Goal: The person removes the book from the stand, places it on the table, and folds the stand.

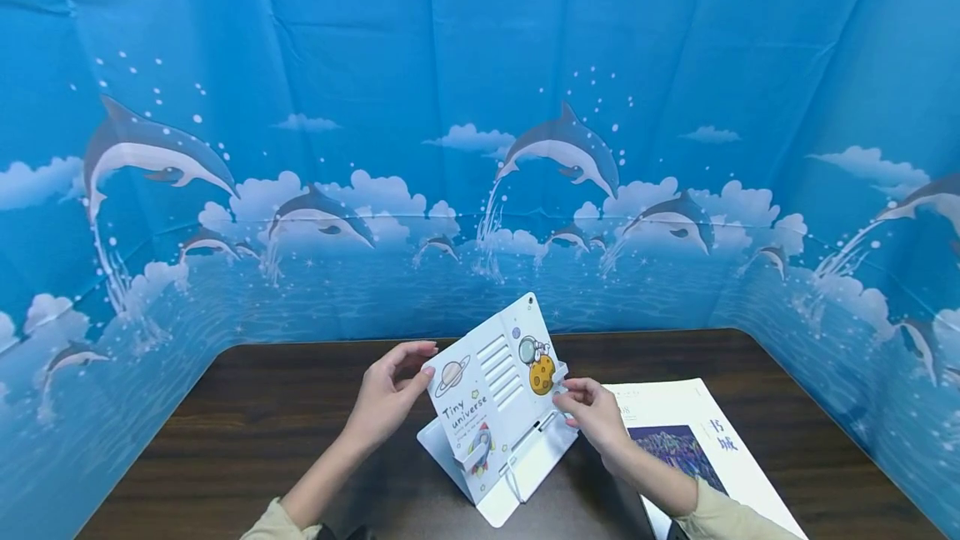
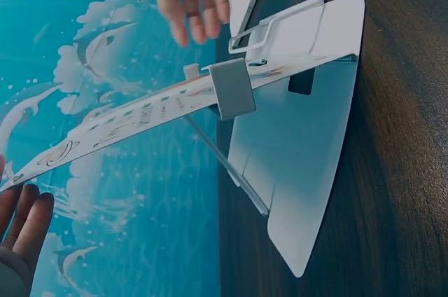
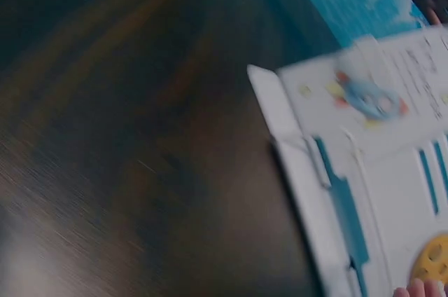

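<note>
A white book stand [image 1: 495, 407] printed with "Tiny universe", a planet, a rocket and an astronaut stands on the table, its slotted panel tilted up from its base. My left hand [image 1: 393, 390] pinches the panel's upper left corner, thumb in front and fingers behind, as the left wrist view also shows. Beside the panel's right edge is my right hand [image 1: 596, 417], its fingertips right at the small side clip [image 1: 559, 373]; its fingers look loosely extended in the left wrist view. A wire prop [image 2: 227, 167] runs behind the panel down to the base [image 2: 301, 164].
A white book or magazine [image 1: 738, 461] with a dark picture on its cover lies at the right, partly under my right forearm. The dark wooden table [image 1: 247, 423] ends at a blue curtain [image 1: 405, 107] printed with dolphins.
</note>
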